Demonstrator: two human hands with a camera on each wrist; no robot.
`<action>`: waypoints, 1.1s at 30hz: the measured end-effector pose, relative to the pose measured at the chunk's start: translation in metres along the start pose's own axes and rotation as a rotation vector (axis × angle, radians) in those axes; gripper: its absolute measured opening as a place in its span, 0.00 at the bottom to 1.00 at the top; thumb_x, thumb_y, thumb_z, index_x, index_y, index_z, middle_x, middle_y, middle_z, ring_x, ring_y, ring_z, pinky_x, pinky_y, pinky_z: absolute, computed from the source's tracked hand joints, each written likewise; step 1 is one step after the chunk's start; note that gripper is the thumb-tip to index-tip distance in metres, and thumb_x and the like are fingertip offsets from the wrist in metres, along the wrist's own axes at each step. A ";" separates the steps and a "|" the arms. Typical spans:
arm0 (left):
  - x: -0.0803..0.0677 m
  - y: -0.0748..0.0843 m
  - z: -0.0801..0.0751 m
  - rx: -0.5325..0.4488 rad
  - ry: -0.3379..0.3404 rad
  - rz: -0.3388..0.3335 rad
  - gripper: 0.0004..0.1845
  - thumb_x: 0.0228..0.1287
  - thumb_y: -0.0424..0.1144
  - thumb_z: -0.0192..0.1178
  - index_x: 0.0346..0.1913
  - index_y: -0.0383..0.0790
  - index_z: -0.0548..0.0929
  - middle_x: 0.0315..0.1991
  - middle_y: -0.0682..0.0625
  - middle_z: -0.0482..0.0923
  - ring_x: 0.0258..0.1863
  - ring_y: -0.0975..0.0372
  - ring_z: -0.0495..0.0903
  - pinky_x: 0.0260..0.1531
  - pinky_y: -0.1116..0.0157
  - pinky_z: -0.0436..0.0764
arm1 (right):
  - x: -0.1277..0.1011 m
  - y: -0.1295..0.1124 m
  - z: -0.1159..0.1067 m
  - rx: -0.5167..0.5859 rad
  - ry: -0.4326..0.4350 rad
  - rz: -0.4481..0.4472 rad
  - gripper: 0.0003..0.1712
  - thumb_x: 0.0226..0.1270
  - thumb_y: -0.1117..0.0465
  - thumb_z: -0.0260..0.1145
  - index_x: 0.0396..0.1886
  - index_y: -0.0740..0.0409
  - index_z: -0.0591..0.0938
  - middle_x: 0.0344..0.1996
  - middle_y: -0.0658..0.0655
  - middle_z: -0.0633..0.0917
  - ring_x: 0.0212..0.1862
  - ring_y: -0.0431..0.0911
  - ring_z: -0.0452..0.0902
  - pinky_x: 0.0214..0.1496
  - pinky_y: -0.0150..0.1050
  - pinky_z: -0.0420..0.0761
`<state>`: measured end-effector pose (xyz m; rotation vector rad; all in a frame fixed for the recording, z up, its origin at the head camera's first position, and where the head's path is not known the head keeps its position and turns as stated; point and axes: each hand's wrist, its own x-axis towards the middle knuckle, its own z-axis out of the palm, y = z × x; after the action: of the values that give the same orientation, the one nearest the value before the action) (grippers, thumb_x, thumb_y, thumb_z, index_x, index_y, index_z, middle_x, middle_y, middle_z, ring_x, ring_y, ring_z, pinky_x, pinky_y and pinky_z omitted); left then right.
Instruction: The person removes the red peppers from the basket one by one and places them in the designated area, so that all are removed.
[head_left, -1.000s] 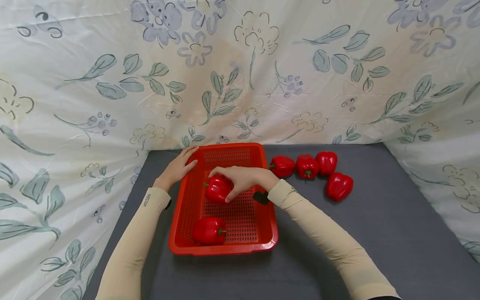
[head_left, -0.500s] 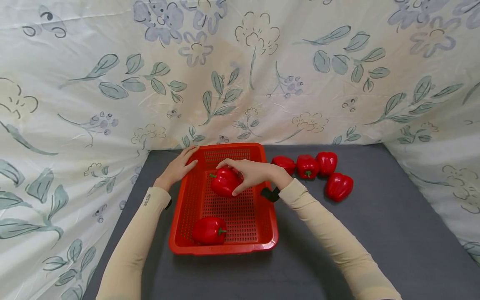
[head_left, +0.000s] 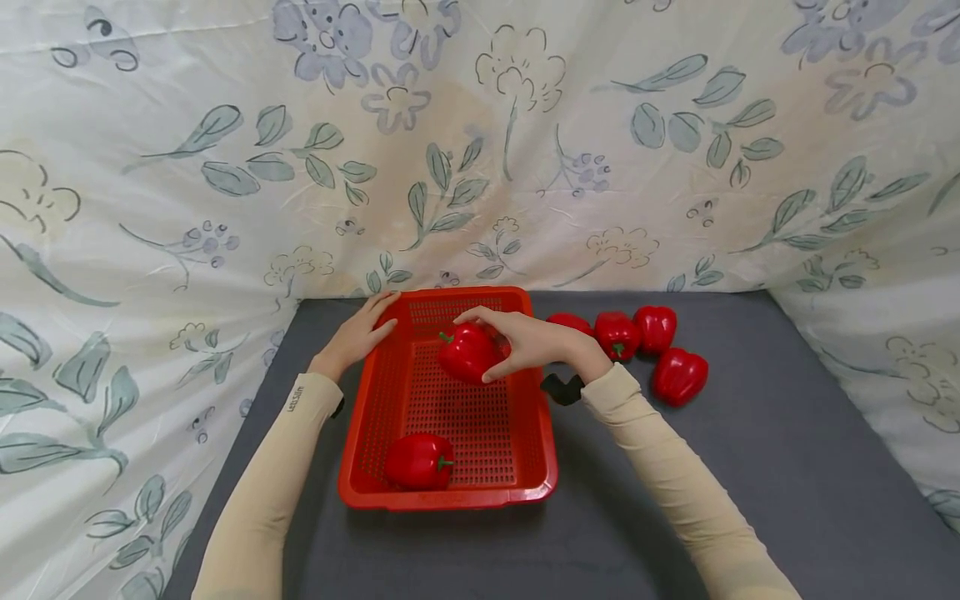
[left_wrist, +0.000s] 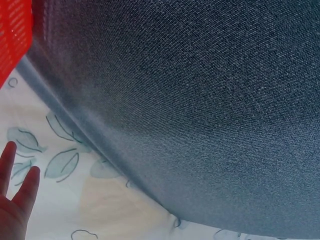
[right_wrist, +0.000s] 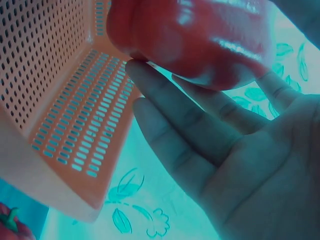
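One pepper lies in the basket near its front rim, and a second pepper is in the right hand, fingers and thumb curled round it, raised above the basket's far half, not resting on the mesh. In the right wrist view the same pepper sits against the fingertips with the perforated basket wall just beside it.

Four more peppers lie on the grey cloth to the right of the basket: one partly hidden behind the right hand, two beside it, and one a little nearer. The left hand rests with straight fingers on the basket's far left corner, steadying it.

Judging by how things lie, the work is about a third along at most: one pepper is settled, one is in hand over the basket, and four sit outside it.
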<state>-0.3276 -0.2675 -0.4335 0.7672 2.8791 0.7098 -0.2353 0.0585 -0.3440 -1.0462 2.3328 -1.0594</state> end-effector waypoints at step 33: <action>0.000 -0.001 0.001 -0.008 0.000 0.004 0.31 0.70 0.53 0.41 0.73 0.56 0.49 0.73 0.48 0.46 0.69 0.47 0.54 0.61 0.41 0.59 | -0.067 0.025 -0.029 0.025 0.246 0.120 0.54 0.42 0.57 0.78 0.67 0.36 0.58 0.59 0.49 0.70 0.56 0.49 0.69 0.48 0.48 0.80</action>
<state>-0.3280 -0.2680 -0.4347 0.7718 2.8737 0.7218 -0.2203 0.1343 -0.3428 -0.7928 2.5303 -1.2265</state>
